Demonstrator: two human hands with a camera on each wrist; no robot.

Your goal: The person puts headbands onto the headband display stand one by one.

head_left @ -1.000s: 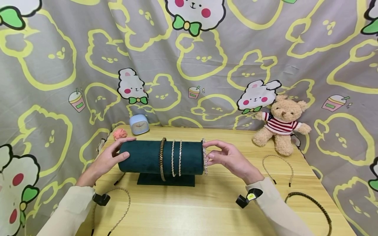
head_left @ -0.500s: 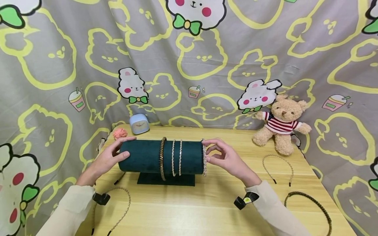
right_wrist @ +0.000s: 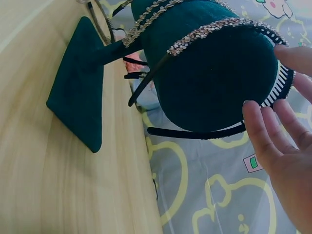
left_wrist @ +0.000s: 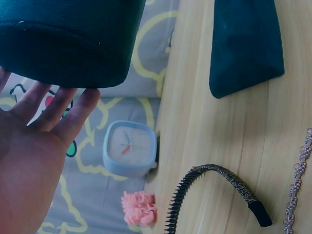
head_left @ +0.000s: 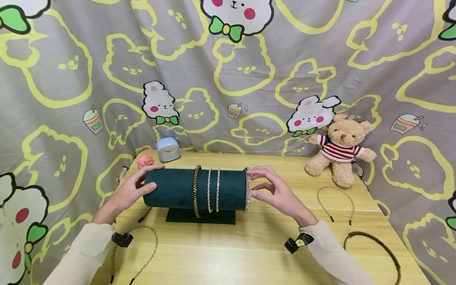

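A dark green velvet roll-shaped headband stand (head_left: 171,189) sits mid-table on a flat base (head_left: 201,216). My left hand (head_left: 132,194) grips its left end, thumb in front and fingers over the top; in the left wrist view, fingertips touch the roll's far side. At the other end, my right hand (head_left: 279,196) holds a rhinestone headband (head_left: 248,192) between thumb and fingers. In the right wrist view, that headband (right_wrist: 209,33) arches round the roll's rim, its black tips below, comb teeth inside. A brown-gold headband (head_left: 195,192) and two thin beaded headbands (head_left: 209,190) sit along the roll.
Loose headbands lie at front left (head_left: 153,249), at right (head_left: 335,190) and at front right (head_left: 382,247). Another dark headband (left_wrist: 214,168) lies under the roll's left end. Behind stand a blue clock (head_left: 168,149), a pink fluffy ball (head_left: 145,160) and a teddy bear (head_left: 342,148).
My right thumb and fingers have shifted slightly on the rhinestone headband, which has turned a little at the roll's right rim. The left hand and stand stay put.
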